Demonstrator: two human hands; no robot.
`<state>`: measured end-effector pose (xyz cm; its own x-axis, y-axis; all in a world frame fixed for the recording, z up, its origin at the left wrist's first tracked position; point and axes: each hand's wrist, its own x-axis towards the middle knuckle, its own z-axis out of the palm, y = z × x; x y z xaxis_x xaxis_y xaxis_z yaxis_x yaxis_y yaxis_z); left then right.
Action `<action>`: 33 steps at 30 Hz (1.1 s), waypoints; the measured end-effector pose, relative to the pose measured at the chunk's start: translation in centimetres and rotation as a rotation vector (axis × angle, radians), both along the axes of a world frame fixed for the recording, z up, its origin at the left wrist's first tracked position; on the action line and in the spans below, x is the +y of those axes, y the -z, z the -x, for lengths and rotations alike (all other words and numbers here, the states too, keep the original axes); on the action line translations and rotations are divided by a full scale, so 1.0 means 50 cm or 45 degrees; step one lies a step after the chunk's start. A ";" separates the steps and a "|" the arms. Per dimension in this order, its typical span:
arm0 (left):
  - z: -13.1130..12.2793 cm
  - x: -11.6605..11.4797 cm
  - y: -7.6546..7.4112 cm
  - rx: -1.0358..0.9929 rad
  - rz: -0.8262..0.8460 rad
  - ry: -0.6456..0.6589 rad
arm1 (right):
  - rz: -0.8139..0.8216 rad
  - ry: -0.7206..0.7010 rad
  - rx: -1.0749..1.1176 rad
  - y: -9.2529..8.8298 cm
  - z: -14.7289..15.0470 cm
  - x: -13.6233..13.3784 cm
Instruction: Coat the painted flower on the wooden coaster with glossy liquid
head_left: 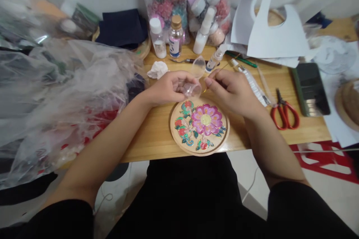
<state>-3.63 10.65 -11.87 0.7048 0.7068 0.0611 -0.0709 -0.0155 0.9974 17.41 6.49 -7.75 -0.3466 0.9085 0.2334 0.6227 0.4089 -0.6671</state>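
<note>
My left hand [175, 86] is closed around a small clear plastic cup [193, 90], tilted with its mouth toward the right. A round clear lid [198, 67] stands up just behind the cup. My right hand [231, 89] pinches a thin golden stick [223, 68], whose lower end is close to the cup's mouth; I cannot tell whether it touches. Below both hands lies a round wooden plaque [179, 145] at the table's front edge. On it is a pink-purple flower [206, 119] with gold outlines, and smaller red, green and blue motifs sit around it.
Behind stand a white-capped bottle [158, 39], a cork-topped bottle [175, 37] and spray bottles [202, 35]. Crumpled tissue [157, 70] lies near my left hand. Red-handled pliers [284, 114] and a phone [311, 89] lie right. Plastic bags [70, 93] cover the left side.
</note>
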 end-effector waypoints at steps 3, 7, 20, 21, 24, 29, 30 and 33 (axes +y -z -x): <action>-0.001 0.000 -0.001 -0.013 0.044 0.014 | 0.021 0.007 0.080 -0.011 -0.005 -0.003; -0.002 0.001 0.002 -0.016 0.059 -0.039 | 0.121 -0.183 0.084 -0.033 -0.014 -0.011; -0.010 -0.001 -0.006 -0.035 0.139 -0.044 | 0.283 -0.622 -0.306 -0.025 0.000 -0.018; -0.011 -0.001 -0.009 -0.014 0.150 -0.042 | 0.294 -0.619 -0.323 -0.024 0.001 -0.019; -0.014 -0.003 -0.017 0.047 0.161 -0.071 | 0.298 -0.612 -0.363 -0.023 0.003 -0.020; -0.016 -0.003 -0.022 0.086 0.121 -0.074 | 0.278 -0.616 -0.391 -0.021 0.007 -0.019; -0.016 -0.003 -0.021 0.093 0.110 -0.071 | 0.278 -0.612 -0.391 -0.022 0.007 -0.019; -0.015 -0.003 -0.020 0.112 0.076 -0.063 | 0.288 -0.606 -0.402 -0.022 0.007 -0.020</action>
<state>-2.86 10.53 -10.85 0.6698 0.7413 -0.0427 0.0164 0.0427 0.9990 17.04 5.51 -6.64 -0.7475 0.6520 -0.1271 0.5881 0.5607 -0.5829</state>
